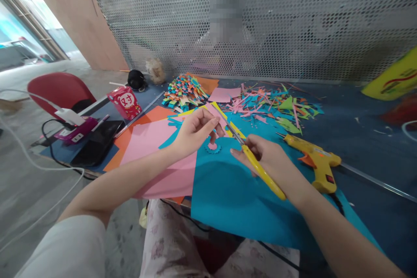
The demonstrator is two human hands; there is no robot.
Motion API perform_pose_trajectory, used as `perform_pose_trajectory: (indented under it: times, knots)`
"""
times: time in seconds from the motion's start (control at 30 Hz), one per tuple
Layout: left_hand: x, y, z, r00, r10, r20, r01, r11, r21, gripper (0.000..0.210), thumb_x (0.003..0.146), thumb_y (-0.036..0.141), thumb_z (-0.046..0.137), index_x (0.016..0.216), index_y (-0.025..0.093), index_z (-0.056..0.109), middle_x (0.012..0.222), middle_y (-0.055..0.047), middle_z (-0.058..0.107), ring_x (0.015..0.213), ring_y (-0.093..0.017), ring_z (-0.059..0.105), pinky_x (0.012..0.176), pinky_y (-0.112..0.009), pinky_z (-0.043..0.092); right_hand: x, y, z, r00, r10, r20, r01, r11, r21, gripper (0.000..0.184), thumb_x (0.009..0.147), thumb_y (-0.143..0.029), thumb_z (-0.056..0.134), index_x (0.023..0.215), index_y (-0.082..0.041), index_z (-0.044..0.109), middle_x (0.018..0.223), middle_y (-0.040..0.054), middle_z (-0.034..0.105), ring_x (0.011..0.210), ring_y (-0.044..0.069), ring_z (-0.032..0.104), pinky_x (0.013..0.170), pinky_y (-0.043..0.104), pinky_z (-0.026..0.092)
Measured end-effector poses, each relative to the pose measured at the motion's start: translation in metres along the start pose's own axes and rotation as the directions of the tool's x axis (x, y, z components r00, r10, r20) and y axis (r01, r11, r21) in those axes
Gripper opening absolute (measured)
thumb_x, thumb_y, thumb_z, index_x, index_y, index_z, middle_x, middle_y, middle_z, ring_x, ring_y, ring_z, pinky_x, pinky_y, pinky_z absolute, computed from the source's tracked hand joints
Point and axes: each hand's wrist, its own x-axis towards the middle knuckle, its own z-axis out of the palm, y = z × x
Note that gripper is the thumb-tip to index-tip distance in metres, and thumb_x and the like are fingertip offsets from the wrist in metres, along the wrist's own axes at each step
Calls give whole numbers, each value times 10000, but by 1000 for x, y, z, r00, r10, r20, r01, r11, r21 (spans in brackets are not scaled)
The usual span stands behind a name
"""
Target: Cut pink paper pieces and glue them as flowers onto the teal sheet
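My right hand (265,154) is wrapped around the yellow handles of a pair of scissors (260,169), whose metal blades point up and left toward my other hand. The fingers of my left hand (198,132) are curled with the thumb close to the fingertips; what they pinch, if anything, is hidden. A narrow pink paper strip (215,108) shows just beyond them, along the blade tips. Below the left fingertips is a small round blue paper piece with a scalloped edge and pink centre (213,147). Blue paper (234,191) and pink paper (156,160) lie underneath.
A yellow glue gun (314,160) lies on the right with its stick protruding. Behind are paper scraps (270,104) and a pile of colourful folded pieces (184,91). At left are a phone (97,143), a purple power strip (76,130) and a red drink carton (125,102).
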Motion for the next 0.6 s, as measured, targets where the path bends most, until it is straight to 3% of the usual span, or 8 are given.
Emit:
perform_pose_trajectory:
  times: [0.33, 0.53, 0.6]
  knots:
    - [-1, 1, 1, 1000, -29, 4, 29, 1000, 12, 367, 775, 475, 640, 704, 164, 459, 606, 5, 643, 475, -69, 569, 439, -191, 476, 3, -1, 1, 998, 52, -39, -51, 998, 44, 477, 667, -632, 628, 614, -235, 369, 464, -60, 410, 396, 94, 377, 393, 239, 283]
    - [3, -5, -4, 999, -31, 21, 28, 995, 99, 321, 797, 426, 621, 717, 163, 454, 629, -14, 650, 548, -88, 597, 471, -192, 467, 12, 3, 0, 964, 265, -19, -245, 914, 323, 507, 647, -701, 593, 711, -247, 379, 453, -83, 379, 333, 97, 347, 339, 250, 262]
    - [8, -7, -10, 998, -45, 33, 38, 981, 192, 274, 810, 377, 598, 719, 167, 448, 642, -17, 645, 567, -93, 595, 480, -193, 458, 14, 7, -3, 959, 273, -72, -226, 896, 383, 516, 661, -724, 556, 750, -248, 376, 497, -67, 412, 357, 111, 383, 350, 263, 285]
